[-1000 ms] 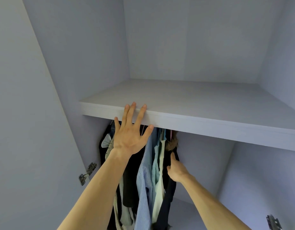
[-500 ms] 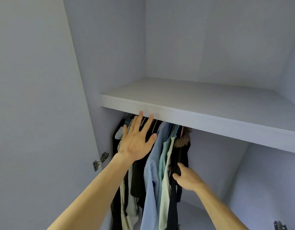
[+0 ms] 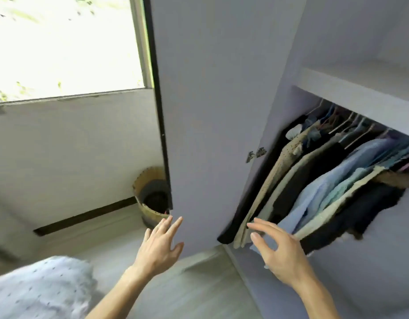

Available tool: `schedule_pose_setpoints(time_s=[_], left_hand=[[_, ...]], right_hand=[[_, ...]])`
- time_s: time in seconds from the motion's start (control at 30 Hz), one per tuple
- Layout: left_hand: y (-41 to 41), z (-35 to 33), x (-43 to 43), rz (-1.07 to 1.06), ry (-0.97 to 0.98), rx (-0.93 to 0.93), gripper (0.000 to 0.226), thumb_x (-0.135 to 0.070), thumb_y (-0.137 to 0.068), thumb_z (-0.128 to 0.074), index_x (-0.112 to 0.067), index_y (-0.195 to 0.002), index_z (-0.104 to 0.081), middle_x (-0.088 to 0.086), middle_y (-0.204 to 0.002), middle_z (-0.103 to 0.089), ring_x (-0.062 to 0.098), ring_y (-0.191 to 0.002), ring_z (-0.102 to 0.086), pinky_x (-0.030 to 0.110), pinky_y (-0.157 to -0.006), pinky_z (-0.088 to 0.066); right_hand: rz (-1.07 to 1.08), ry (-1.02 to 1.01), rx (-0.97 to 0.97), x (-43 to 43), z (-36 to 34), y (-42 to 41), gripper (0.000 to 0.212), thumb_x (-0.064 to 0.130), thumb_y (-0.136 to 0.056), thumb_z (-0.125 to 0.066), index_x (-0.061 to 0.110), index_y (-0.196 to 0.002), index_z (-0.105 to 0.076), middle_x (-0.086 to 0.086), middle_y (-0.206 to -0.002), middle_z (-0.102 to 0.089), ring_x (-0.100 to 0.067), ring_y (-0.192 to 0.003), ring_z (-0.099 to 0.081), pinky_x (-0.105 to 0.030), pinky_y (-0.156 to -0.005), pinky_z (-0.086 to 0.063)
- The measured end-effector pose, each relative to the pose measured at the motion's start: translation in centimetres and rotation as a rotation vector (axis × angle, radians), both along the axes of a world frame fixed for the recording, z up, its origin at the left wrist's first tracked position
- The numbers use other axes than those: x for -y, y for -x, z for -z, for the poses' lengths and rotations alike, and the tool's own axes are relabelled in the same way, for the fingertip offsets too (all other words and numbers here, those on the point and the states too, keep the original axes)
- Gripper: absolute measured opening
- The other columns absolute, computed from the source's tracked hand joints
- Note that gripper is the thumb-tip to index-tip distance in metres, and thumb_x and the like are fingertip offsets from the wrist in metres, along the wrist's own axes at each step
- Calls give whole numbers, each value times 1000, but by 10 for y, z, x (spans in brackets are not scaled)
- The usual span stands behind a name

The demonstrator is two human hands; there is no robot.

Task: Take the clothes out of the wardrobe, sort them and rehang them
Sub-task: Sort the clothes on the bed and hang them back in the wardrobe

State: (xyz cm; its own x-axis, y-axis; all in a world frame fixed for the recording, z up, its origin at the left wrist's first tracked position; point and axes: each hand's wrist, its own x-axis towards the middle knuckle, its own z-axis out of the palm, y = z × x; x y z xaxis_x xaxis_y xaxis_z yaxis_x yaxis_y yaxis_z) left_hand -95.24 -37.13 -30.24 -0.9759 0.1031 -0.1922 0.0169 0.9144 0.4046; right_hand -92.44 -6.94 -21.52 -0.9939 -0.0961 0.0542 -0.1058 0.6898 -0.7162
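Both hands are empty. Left hand (image 3: 161,247): fingers straight and spread, raised in front of the open door (image 3: 210,111), holding nothing. Right hand (image 3: 281,252): fingers loosely curved, thumb apart from them, nothing gripped. Its fingertips (image 3: 250,226) sit at the hem of a beige garment; contact cannot be confirmed.

Clothes (image 3: 325,187) hang packed together inside the wardrobe (image 3: 348,31), on pale hangers (image 3: 351,127) under the shelf (image 3: 360,90). They lie ahead and to the right of the hands. Each garment's long axis runs from hanger down to hem, with the hems toward the right hand. Right hand is clearly nearer; left is well apart, over by the door.

Fabrics, from the door side: black cloth, beige dotted knit, black again, pale blue fine-striped shirting, mint, cream, dark navy with brown furry trim. All soft and limp — probably best lifted by the hanger, not the hem.
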Motion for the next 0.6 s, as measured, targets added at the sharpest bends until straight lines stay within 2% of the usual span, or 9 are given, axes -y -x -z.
schedule_pose_setpoints(time_s=[0.13, 0.23, 0.33, 0.4, 0.53, 0.6], left_hand=[[-87, 19, 97, -275, 35, 76, 67, -49, -99, -43, -41, -157, -11, -7, -166, -12, 16, -154, -8, 47, -123, -11], [-159, 23, 150, -476, 59, 111, 65, -49, -98, -44, -38, -157, -19, -5, -165, -19, 17, -152, -17, 49, -122, -16], [-240, 24, 192, -681, 52, 149, 65, -53, -95, -37, -35, -156, -24, -5, -164, -21, 17, -151, -19, 49, -121, -16], [-296, 24, 214, -832, 33, 177, 66, -53, -95, -35, -35, -157, -22, -5, -164, -21, 17, -150, -20, 48, -120, -19], [-400, 22, 228, -1158, -20, 213, 65, -52, -97, -38, -36, -157, -19, -6, -162, -24, 18, -147, -26, 44, -119, -24], [-445, 22, 221, -1311, -50, 212, 62, -46, -100, -41, -34, -157, -21, -6, -161, -26, 18, -146, -28, 42, -117, -26]], right_hand=[[-224, -104, -11, 93, 20, -4, 25, 37, -93, -64, 44, -116, -69, 30, -125, -55, 13, -122, -45, -18, -109, -35], [-443, -192, -25, 165, 29, -18, 31, 42, -96, -57, 38, -126, -65, 20, -134, -56, 1, -133, -42, -17, -111, -25], [-683, -260, 2, 238, 35, -42, 37, 42, -98, -53, 36, -134, -58, 15, -143, -52, -5, -140, -37, -23, -115, -24], [-842, -303, 30, 286, 38, -64, 39, 44, -99, -51, 38, -137, -54, 16, -145, -49, -5, -142, -34, -28, -118, -26], [-1169, -395, -21, 369, 39, -112, 41, 50, -99, -48, 42, -138, -50, 22, -144, -48, -2, -140, -34, -23, -115, -27], [-1337, -403, -45, 400, 41, -135, 42, 51, -99, -45, 43, -140, -48, 23, -146, -46, -3, -141, -33, -25, -115, -28]])
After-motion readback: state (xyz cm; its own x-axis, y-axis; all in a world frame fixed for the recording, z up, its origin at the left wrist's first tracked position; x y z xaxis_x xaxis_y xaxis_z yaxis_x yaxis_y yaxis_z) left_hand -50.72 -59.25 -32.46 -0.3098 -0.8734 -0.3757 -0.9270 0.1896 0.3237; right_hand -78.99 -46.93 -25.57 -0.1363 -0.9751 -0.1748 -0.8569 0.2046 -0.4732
